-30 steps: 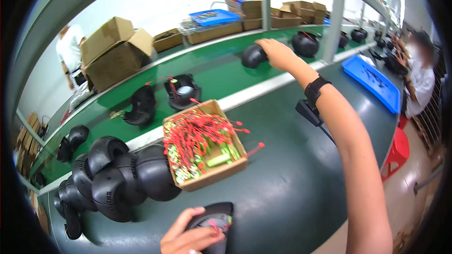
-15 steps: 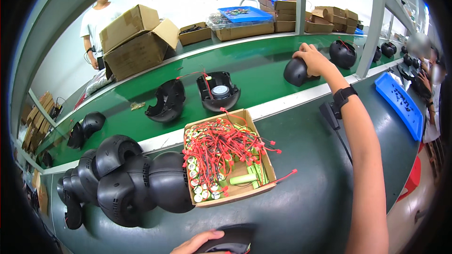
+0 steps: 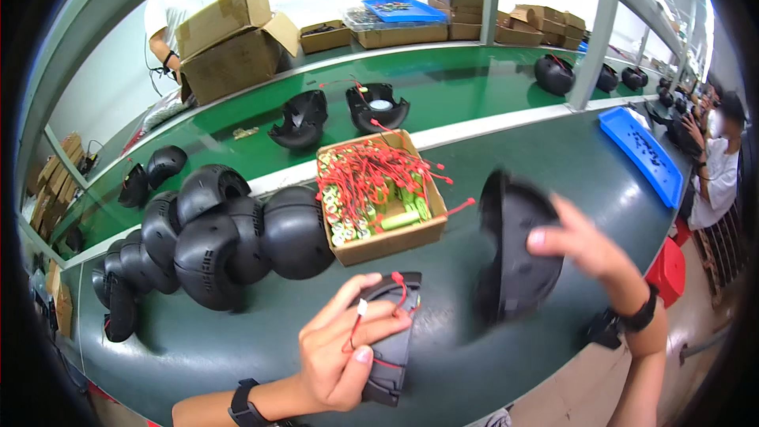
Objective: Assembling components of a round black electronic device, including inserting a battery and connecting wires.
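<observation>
My left hand [image 3: 336,352] is closed around a black plastic shell half [image 3: 393,360] above the near part of the bench. Thin red wires with a red plug and a white plug run across its fingers. To the right, my right hand [image 3: 581,241], smeared by motion, grips a second black shell half [image 3: 514,257], thumb on its face. That shell appears tilted on edge over the bench. Beyond both hands stands an open carton [image 3: 387,249] of green battery cells [image 3: 402,220] with tangled red leads. Several rounded black shells [image 3: 209,261] are piled left of the carton.
A green conveyor belt [image 3: 458,71] runs behind the bench, carrying two open black shells [image 3: 303,120] and more farther right. A blue tray [image 3: 642,154] of small dark parts lies at the bench's right end. Metal posts [image 3: 594,32] rise along the belt. Other people stand beyond.
My right hand has come back from the belt to the bench with a black shell half. My left hand has risen farther into view with its shell and wires.
</observation>
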A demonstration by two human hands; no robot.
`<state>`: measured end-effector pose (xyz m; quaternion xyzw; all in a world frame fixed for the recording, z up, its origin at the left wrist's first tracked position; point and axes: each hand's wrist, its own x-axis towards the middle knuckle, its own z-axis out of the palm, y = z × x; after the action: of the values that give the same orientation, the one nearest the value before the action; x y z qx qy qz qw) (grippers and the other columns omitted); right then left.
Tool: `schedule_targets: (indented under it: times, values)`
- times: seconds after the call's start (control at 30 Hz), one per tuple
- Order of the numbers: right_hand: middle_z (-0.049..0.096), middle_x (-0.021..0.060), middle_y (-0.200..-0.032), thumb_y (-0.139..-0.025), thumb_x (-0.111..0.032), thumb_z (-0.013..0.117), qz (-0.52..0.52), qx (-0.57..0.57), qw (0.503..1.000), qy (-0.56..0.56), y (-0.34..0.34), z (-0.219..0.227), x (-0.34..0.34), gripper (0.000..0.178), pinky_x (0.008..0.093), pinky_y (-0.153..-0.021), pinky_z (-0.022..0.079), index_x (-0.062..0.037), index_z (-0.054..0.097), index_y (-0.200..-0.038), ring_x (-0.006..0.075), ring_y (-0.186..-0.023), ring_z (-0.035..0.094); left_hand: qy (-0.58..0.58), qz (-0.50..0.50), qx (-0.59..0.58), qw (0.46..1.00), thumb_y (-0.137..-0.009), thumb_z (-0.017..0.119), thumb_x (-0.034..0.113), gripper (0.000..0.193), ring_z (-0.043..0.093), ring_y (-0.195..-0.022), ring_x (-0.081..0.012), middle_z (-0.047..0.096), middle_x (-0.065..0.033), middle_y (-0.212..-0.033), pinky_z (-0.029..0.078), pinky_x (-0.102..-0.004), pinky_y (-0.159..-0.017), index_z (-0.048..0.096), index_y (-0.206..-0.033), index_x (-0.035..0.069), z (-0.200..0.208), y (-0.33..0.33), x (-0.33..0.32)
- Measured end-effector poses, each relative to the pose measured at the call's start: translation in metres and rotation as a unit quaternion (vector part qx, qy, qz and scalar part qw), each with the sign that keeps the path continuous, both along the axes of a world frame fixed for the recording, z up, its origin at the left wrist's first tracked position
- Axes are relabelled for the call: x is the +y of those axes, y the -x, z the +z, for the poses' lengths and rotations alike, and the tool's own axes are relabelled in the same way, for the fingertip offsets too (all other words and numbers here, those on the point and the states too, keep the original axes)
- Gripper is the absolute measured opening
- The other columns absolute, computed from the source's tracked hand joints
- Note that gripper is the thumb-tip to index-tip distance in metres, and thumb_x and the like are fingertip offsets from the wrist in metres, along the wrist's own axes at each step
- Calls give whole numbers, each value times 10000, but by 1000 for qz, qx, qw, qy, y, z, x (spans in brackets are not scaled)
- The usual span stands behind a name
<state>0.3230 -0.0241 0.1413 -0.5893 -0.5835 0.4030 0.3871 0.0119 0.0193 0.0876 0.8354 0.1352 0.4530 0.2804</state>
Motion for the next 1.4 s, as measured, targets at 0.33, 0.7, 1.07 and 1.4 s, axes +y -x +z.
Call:
schedule_targets:
  times: [0.33,0.7,1.07,1.4]
  values:
    - [407,188,-1421,-787,-219,758,97,73,983,-139,83,-56,-43,815,357,-1081,332,10,311,-1429,274,-1331,404,3,-41,0,999,-829,418,78,343,638,-916,-372,656,-220,-955,379,-562,-1017,676,-1006,-63,5,-11,-12]
    - [530,204,-1293,-796,-168,733,85,122,984,-102,93,-62,-44,737,349,-1017,404,20,344,-1393,246,-1183,543,1,-48,-4,999,-836,417,101,356,650,-891,-340,669,-205,-939,378,-564,-1019,681,-1023,-49,5,-8,-11]
    - [471,219,-1389,-704,-173,721,173,50,957,-229,87,-62,-22,795,378,-1064,372,49,382,-1388,338,-1272,492,14,-76,28,997,-833,426,108,367,640,-922,-366,670,-212,-958,385,-556,-1010,680,-1048,-48,6,-5,-7]
    - [484,204,-1342,-866,-434,620,158,360,910,-131,98,-73,-23,660,401,-1071,341,26,431,-1299,305,-1274,465,31,-52,32,998,-851,418,135,404,605,-1004,-422,647,-226,-1053,386,-531,-1006,653,-1106,-71,8,-5,-15]
